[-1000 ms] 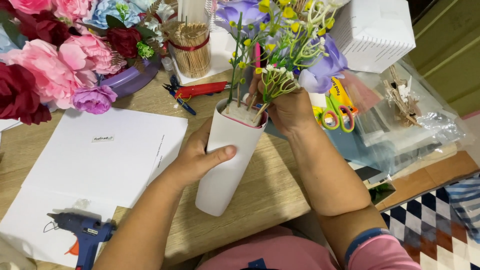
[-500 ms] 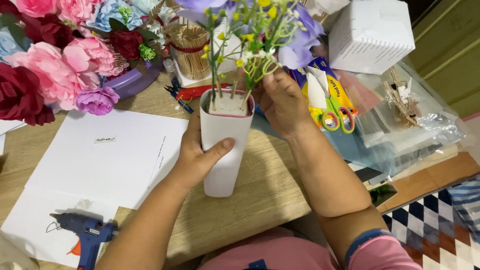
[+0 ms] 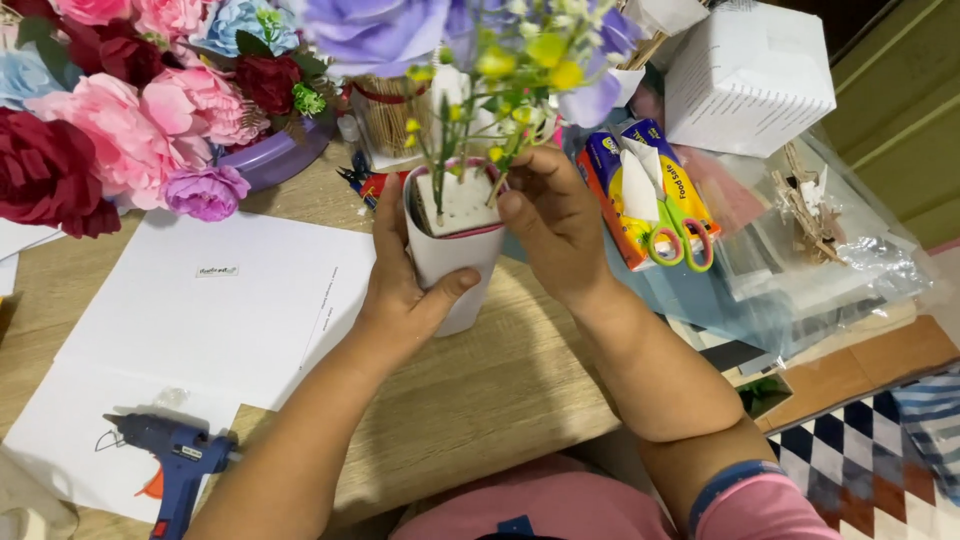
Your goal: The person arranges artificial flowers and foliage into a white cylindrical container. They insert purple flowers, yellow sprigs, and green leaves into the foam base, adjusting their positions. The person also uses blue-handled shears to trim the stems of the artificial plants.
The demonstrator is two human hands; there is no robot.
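Observation:
A tall white cup (image 3: 455, 268) stands upright on the wooden table (image 3: 500, 400), filled with white foam that holds thin green stems. My left hand (image 3: 400, 290) wraps around the cup's side. My right hand (image 3: 555, 220) pinches a green stem (image 3: 502, 168) at the foam's right edge. The stems carry small yellow and white blossoms (image 3: 530, 50) and a large purple paper flower (image 3: 375, 30), blurred close to the camera.
Pink, red and lilac paper flowers (image 3: 110, 130) fill a purple bowl at the back left. White paper sheets (image 3: 200, 330) and a blue glue gun (image 3: 175, 465) lie at the front left. Scissors (image 3: 680, 235), coloured packets, a white box (image 3: 745, 75) and clear plastic crowd the right.
The cup, tilted a second ago, now stands upright and closer to the camera. My right hand has come down from the blossoms to the stem at the foam.

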